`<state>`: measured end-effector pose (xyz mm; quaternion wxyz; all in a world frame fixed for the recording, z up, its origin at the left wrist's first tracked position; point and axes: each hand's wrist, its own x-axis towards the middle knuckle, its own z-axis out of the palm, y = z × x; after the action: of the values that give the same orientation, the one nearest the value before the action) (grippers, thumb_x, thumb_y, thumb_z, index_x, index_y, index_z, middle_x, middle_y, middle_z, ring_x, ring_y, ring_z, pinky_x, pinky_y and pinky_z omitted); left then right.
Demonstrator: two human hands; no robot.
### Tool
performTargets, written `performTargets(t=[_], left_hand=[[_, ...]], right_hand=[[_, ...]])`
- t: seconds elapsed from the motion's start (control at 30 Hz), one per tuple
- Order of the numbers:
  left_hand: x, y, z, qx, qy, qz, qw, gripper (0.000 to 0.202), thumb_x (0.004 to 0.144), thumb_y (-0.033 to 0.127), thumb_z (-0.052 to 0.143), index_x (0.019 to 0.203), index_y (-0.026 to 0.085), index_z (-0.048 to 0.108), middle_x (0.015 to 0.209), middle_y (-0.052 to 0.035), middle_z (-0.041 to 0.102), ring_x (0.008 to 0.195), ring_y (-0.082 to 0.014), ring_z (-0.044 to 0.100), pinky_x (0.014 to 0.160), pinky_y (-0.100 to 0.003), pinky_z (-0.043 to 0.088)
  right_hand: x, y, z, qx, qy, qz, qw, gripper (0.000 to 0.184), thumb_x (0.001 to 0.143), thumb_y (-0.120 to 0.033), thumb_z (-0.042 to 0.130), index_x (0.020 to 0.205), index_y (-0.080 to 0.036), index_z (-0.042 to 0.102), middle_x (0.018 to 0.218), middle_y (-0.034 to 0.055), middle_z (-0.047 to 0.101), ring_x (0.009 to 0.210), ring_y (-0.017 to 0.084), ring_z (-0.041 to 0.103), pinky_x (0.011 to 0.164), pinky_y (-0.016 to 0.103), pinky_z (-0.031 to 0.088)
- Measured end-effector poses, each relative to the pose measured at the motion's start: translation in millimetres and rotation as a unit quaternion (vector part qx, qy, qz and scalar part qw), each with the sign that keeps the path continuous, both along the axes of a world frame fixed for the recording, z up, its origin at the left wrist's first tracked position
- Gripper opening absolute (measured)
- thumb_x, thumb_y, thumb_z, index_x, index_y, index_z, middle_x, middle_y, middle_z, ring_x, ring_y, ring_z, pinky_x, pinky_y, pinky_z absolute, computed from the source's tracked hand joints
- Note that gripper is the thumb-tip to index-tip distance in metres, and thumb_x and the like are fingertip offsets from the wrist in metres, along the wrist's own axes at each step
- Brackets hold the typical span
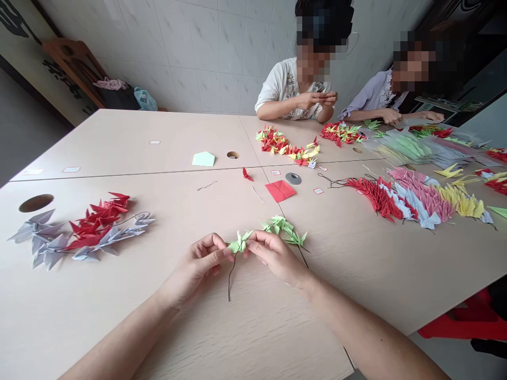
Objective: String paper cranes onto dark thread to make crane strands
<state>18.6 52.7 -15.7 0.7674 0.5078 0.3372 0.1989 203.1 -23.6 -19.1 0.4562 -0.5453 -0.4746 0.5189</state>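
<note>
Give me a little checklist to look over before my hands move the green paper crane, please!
1. Left hand and right hand grip on the small light-green folded paper crane: ok, pinched from both sides.
2. Thin black thread below that crane: ok, no tangle visible.
3. Thread passing through the crane: cannot tell, fingers hide it.
4. Other light-green paper cranes: ok, lying just beyond the right hand.
5. Red square paper sheet: ok, lying well beyond the hands.
</note>
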Motion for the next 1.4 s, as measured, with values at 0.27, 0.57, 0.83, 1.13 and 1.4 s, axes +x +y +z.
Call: performTargets(t=[0.27, 0.57, 0.83, 1.13, 1.4], left_hand=[[2, 0, -0.5, 0.000, -0.005, 0.014, 1.000, 0.028, 0.074, 0.036, 0.074, 0.072, 0.017, 0.054, 0.073, -0.0006, 0.063, 0.062, -0.0081, 0.040, 0.055, -0.020, 0.033], [4, -1, 0.4, -0.033, 0.013, 0.031, 0.999, 0.034, 0.078, 0.043, 0.069, 0.079, 0.020, 0.045, 0.086, -0.0037, 0.069, 0.074, -0.0139, 0.063, 0.054, -0.020, 0.038], [-2, 7, 3.4, -0.015, 0.034, 0.003, 0.999, 0.033, 0.083, 0.049, 0.063, 0.085, 0.021, 0.046, 0.056, 0.0095, 0.040, 0.052, -0.0067, 0.046, 0.052, -0.019, 0.035], [-51, 42, 10.5, 0.123, 0.201, -0.047, 0.971, 0.039, 0.079, 0.059, 0.062, 0.084, 0.021, 0.056, 0.057, 0.0042, 0.050, 0.054, -0.0095, 0.043, 0.050, -0.020, 0.034], [-36, 92, 2.0, 0.051, 0.118, 0.166, 0.978, 0.033, 0.059, 0.034, 0.085, 0.074, 0.017, 0.061, 0.056, 0.0033, 0.051, 0.055, -0.0098, 0.053, 0.045, -0.015, 0.044]], right_hand=[[0, 1, 2.2, 0.008, -0.023, -0.016, 1.000, 0.022, 0.092, -0.034, 0.051, 0.078, -0.019, 0.057, 0.074, -0.0010, 0.058, 0.056, 0.009, 0.038, 0.050, 0.024, 0.028], [5, -2, 7.9, 0.074, -0.071, -0.056, 0.993, 0.025, 0.091, -0.039, 0.052, 0.077, -0.019, 0.056, 0.074, 0.0001, 0.059, 0.066, 0.012, 0.049, 0.060, 0.025, 0.038], [72, -7, 38.1, 0.150, -0.237, -0.274, 0.920, 0.023, 0.091, -0.039, 0.052, 0.081, -0.019, 0.056, 0.078, 0.0017, 0.062, 0.057, 0.010, 0.045, 0.055, 0.025, 0.036], [100, -66, 1.1, -0.060, -0.436, -0.137, 0.887, 0.013, 0.082, -0.036, 0.060, 0.082, -0.023, 0.058, 0.081, -0.0009, 0.065, 0.067, 0.014, 0.058, 0.059, 0.024, 0.040], [80, -51, -7.2, -0.041, -0.481, -0.128, 0.866, 0.009, 0.081, -0.021, 0.051, 0.072, -0.022, 0.052, 0.072, -0.0027, 0.063, 0.062, 0.012, 0.053, 0.057, 0.023, 0.034]])
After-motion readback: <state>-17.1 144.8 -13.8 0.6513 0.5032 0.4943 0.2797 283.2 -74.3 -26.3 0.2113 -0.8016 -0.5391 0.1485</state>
